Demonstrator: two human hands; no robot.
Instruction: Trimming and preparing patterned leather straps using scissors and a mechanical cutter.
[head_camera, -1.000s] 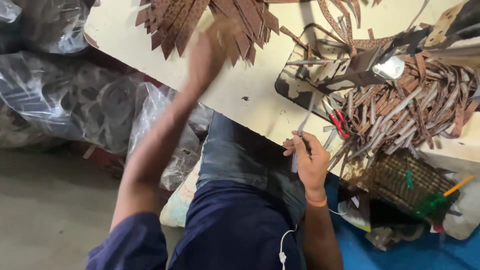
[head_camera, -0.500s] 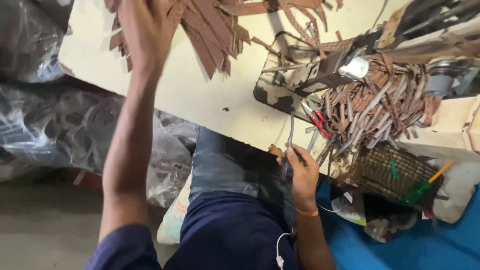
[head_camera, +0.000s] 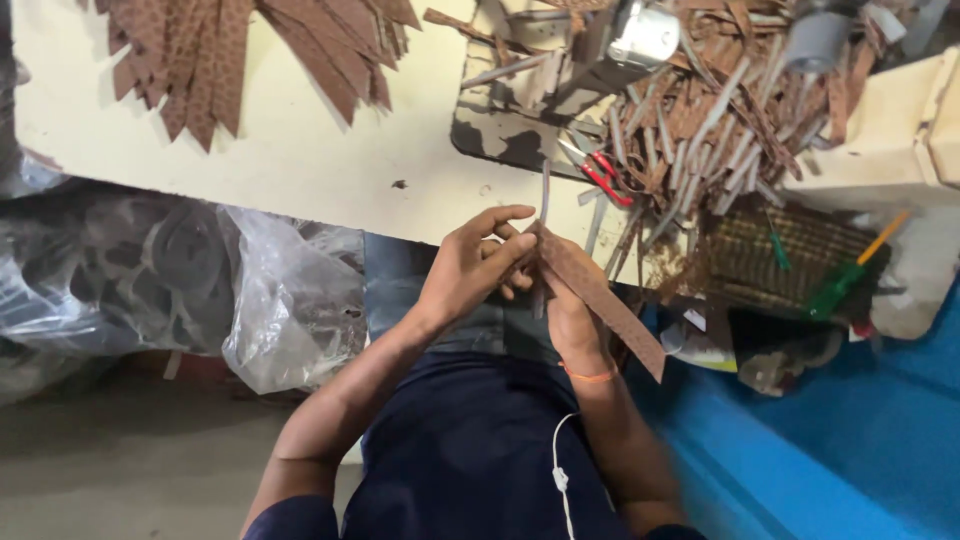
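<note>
Head view: the left hand (head_camera: 470, 265) and right hand (head_camera: 560, 300) meet just below the near edge of the cream table (head_camera: 300, 160). Both pinch a brown patterned strip (head_camera: 600, 300), which slants down past the right wrist. The right hand also grips a thin grey strip (head_camera: 544, 205), upright. A fan of brown strips (head_camera: 250, 50) lies on the table's far side; red snips (head_camera: 605, 180) lie on it to the right.

Even, soft daylight; the cream table (head_camera: 300, 150) is brightest, with mild glare on the metal cylinder (head_camera: 645, 35). Shadows are faint. Floor and plastic bags (head_camera: 200, 290) lie dimmer. Slight motion blur softens the hands and lower right edge; wide-angle distortion bends the edges.
</note>
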